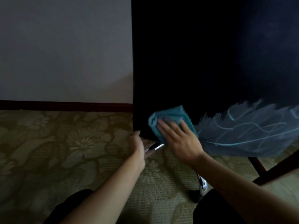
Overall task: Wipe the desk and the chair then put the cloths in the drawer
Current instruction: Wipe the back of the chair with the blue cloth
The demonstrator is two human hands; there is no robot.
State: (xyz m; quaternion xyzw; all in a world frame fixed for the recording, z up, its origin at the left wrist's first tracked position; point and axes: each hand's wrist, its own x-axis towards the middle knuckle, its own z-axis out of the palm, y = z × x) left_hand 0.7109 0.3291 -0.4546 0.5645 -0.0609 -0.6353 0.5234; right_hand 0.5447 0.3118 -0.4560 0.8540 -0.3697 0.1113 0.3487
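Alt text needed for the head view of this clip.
A right hand presses a teal cloth flat against a dark vertical panel, while the left hand grips its lower edge. Patterned carpet lies below.

The cloth (163,122) under the right hand (179,139) is soft teal fabric, matt and slightly fuzzy, with a pinked zigzag edge. The big dark surface (202,62) it presses against looks black and matt, with no shine. A short rod (157,147) beside the left hand (137,147) is polished, mirror-bright metal, like the glossy chrome leg (203,185) lower down. The carpet (64,151) is woven, ribbed, dull olive with a floral pattern. The baseboard (64,106) looks like dark reddish wood; the wall (64,46) is smooth and matt
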